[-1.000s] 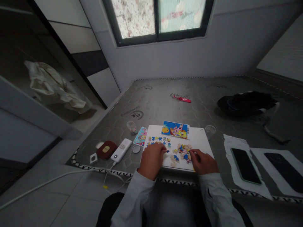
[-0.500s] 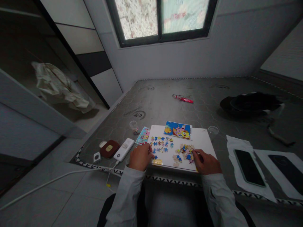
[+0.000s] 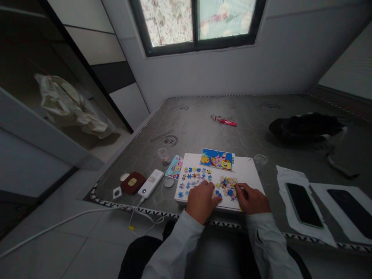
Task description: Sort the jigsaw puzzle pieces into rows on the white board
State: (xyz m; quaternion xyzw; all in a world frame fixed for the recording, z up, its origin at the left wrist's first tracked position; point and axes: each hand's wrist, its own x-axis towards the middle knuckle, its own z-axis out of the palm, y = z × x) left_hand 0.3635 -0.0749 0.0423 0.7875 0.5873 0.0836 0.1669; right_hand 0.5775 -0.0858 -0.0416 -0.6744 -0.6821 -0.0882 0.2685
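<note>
My left hand (image 3: 202, 200) reaches over the white board (image 3: 247, 166), thumb apart from the fingers, its fingertips beside a heap of jigsaw puzzle pieces (image 3: 228, 184). No piece shows in it. On the heap's right edge, the thumb and forefinger of my right hand (image 3: 252, 199) pinch together on what looks like a puzzle piece, mostly hidden by the fingers. Loose blue and yellow puzzle pieces (image 3: 192, 176) lie spread in rows on the board's left half, partly covered by my left hand. A cartoon picture card (image 3: 217, 159) lies at the board's back edge.
Left of the board are a second card (image 3: 174, 167), a clear cup (image 3: 164, 155), a round lid (image 3: 169, 182), a white power bank (image 3: 151, 183) with a cable and a brown case (image 3: 133, 183). A phone (image 3: 304, 205) lies right. Farther back are a red packet (image 3: 225, 121) and a black bag (image 3: 308, 127).
My left hand has moved right from the board's left edge to the heap, uncovering the left rows and the round lid. My right hand has stayed at the heap.
</note>
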